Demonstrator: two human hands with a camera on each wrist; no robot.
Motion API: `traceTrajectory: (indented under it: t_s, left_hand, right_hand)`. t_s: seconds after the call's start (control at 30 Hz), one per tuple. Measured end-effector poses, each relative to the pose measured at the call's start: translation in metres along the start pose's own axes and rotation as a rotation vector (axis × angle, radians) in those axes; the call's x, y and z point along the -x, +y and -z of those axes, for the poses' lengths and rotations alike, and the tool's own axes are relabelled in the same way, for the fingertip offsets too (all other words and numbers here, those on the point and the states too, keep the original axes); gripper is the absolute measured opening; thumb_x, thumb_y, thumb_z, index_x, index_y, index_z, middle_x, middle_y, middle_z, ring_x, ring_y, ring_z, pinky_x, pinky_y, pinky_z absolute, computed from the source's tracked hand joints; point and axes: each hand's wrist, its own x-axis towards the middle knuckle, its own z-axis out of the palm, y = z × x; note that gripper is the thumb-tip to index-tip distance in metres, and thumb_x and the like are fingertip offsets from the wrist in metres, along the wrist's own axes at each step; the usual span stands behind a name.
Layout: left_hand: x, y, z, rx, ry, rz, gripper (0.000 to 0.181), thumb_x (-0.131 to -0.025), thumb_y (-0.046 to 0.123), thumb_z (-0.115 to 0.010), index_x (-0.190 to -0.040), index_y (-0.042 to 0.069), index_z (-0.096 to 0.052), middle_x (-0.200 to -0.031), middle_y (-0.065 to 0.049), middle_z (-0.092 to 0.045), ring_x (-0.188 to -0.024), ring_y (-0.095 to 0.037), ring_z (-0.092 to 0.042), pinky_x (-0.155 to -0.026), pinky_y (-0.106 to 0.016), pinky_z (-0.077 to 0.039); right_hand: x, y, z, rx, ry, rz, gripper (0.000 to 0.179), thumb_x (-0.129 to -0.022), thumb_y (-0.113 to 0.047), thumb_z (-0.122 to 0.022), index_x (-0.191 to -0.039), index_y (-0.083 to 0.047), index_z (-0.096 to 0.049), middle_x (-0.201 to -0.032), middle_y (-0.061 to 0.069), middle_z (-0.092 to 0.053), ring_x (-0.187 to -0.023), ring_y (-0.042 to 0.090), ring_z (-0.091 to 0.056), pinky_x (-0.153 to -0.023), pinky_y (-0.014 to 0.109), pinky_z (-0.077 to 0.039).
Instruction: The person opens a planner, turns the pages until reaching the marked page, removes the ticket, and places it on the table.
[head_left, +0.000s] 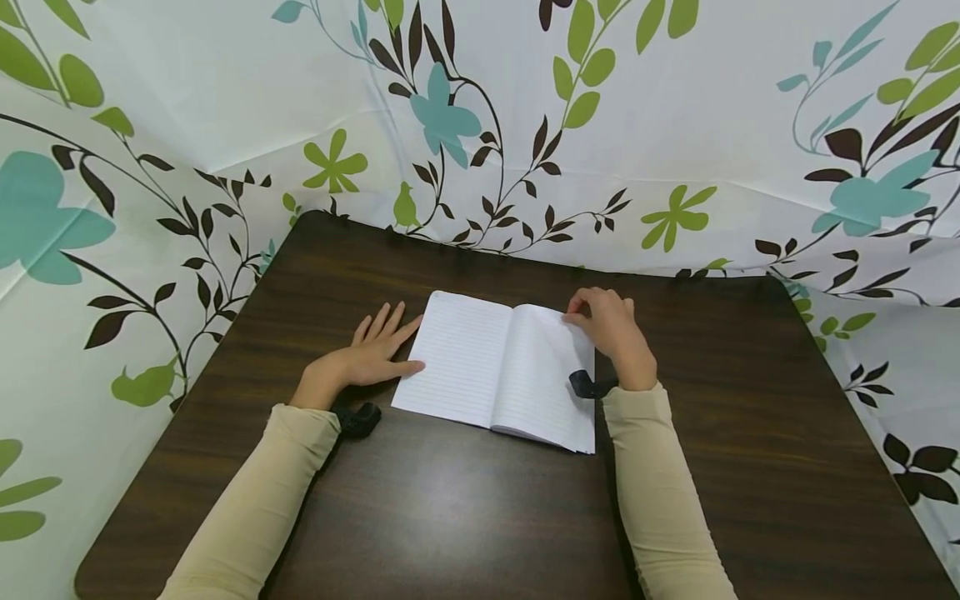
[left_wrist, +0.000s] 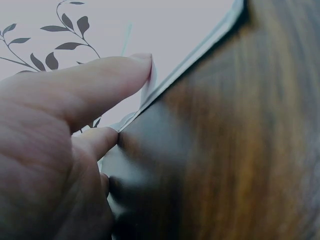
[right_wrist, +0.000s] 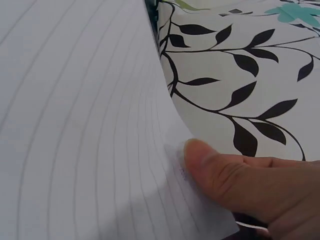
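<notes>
An open notebook [head_left: 465, 358] with blank lined pages lies on the dark wooden table. At its upper right corner my right hand [head_left: 611, 329] pinches the edge of the right-hand page [right_wrist: 125, 125] between thumb and fingers. That page bends up toward the hand in the right wrist view. On the other side, my left hand [head_left: 371, 354] lies flat with fingers spread. Its thumb [left_wrist: 115, 75] rests on the left page's edge, and a fingertip touches the notebook's side. The remaining left fingers are partly hidden in the left wrist view.
The brown table [head_left: 450, 517] has rounded corners. A white cloth [head_left: 510, 208] printed with leaves, birds and flowers hangs behind and beside it. Black straps with small wrist devices [head_left: 360, 421] sit at both cuffs of the beige sleeves [head_left: 258, 500].
</notes>
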Motion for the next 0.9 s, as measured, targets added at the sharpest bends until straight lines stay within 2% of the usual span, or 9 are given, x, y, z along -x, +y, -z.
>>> traceTrajectory:
  t_s: [0.1, 0.17, 0.33, 0.43, 0.57, 0.67, 0.77, 0.83, 0.9]
  left_hand:
    - [0.000, 0.000, 0.000, 0.004, 0.001, -0.003, 0.096, -0.101, 0.065, -0.051, -0.170, 0.016, -0.005, -0.174, -0.017, 0.019, -0.161, -0.039, 0.024, -0.126, -0.064, 0.015]
    - [0.000, 0.001, 0.000, -0.002, 0.002, 0.002, 0.094, -0.101, 0.063, -0.052, -0.170, 0.018, -0.004, -0.175, -0.016, 0.018, -0.161, -0.038, 0.023, -0.126, -0.063, 0.014]
    - [0.002, 0.004, 0.001, 0.001, 0.000, 0.005, 0.093, -0.102, 0.059, -0.052, -0.170, 0.019, -0.003, -0.175, -0.016, 0.019, -0.161, -0.038, 0.024, -0.126, -0.063, 0.015]
    - [0.004, 0.006, 0.003, 0.028, -0.001, -0.008, 0.093, -0.102, 0.058, -0.054, -0.170, 0.018, -0.004, -0.174, -0.018, 0.019, -0.160, -0.040, 0.025, -0.125, -0.064, 0.016]
    - [0.006, 0.008, 0.004, 0.048, 0.002, -0.020, 0.094, -0.101, 0.060, -0.054, -0.170, 0.018, -0.006, -0.174, -0.019, 0.018, -0.160, -0.041, 0.025, -0.124, -0.065, 0.017]
    - [0.006, 0.009, 0.004, 0.031, -0.005, -0.001, 0.093, -0.102, 0.059, -0.053, -0.170, 0.019, -0.004, -0.174, -0.017, 0.019, -0.160, -0.039, 0.025, -0.126, -0.063, 0.017]
    - [0.004, 0.007, 0.003, 0.020, -0.013, 0.016, 0.091, -0.103, 0.056, -0.052, -0.170, 0.019, -0.003, -0.175, -0.014, 0.020, -0.160, -0.037, 0.025, -0.126, -0.062, 0.016]
    - [0.003, 0.006, 0.003, 0.018, -0.013, 0.020, 0.090, -0.103, 0.054, -0.052, -0.170, 0.018, -0.003, -0.175, -0.014, 0.020, -0.161, -0.037, 0.025, -0.126, -0.063, 0.016]
    - [0.002, 0.005, 0.002, 0.022, -0.010, 0.018, 0.090, -0.103, 0.054, -0.053, -0.170, 0.018, -0.003, -0.174, -0.014, 0.021, -0.160, -0.037, 0.025, -0.126, -0.063, 0.016]
  right_hand:
    - [0.001, 0.004, 0.003, -0.104, -0.033, -0.008, 0.016, -0.101, -0.020, -0.070, -0.109, -0.006, -0.066, -0.106, 0.015, -0.069, -0.094, 0.029, -0.057, -0.086, 0.042, -0.045]
    - [0.001, 0.008, 0.005, -0.155, -0.054, -0.014, 0.021, -0.103, -0.022, -0.068, -0.116, -0.005, -0.065, -0.110, 0.016, -0.067, -0.094, 0.029, -0.056, -0.081, 0.039, -0.047]
    - [0.004, 0.019, 0.013, -0.246, -0.121, -0.024, 0.044, -0.104, -0.034, -0.065, -0.138, -0.005, -0.058, -0.118, 0.019, -0.060, -0.101, 0.030, -0.053, -0.084, 0.039, -0.045]
    - [0.007, 0.024, 0.018, -0.322, -0.185, -0.050, 0.058, -0.104, -0.039, -0.064, -0.149, -0.005, -0.049, -0.116, 0.020, -0.058, -0.102, 0.033, -0.055, -0.087, 0.042, -0.046]
    - [0.012, 0.030, 0.024, -0.404, -0.262, -0.065, 0.068, -0.104, -0.041, -0.064, -0.157, -0.005, -0.041, -0.108, 0.017, -0.063, -0.099, 0.033, -0.061, -0.089, 0.042, -0.050]
    - [0.016, 0.034, 0.028, -0.454, -0.306, -0.059, 0.061, -0.104, -0.039, -0.065, -0.150, -0.003, -0.048, -0.105, 0.014, -0.069, -0.098, 0.030, -0.064, -0.091, 0.039, -0.051]
    - [0.019, 0.040, 0.031, -0.484, -0.355, -0.035, 0.042, -0.105, -0.036, -0.064, -0.129, -0.001, -0.062, -0.099, 0.015, -0.070, -0.094, 0.027, -0.066, -0.087, 0.035, -0.053]
    - [0.020, 0.044, 0.032, -0.493, -0.395, -0.005, 0.034, -0.106, -0.032, -0.062, -0.115, 0.000, -0.066, -0.095, 0.017, -0.068, -0.090, 0.025, -0.064, -0.084, 0.034, -0.053]
    - [0.021, 0.047, 0.033, -0.489, -0.439, 0.025, 0.031, -0.107, -0.030, -0.061, -0.110, 0.000, -0.069, -0.093, 0.018, -0.066, -0.087, 0.023, -0.063, -0.082, 0.033, -0.054]
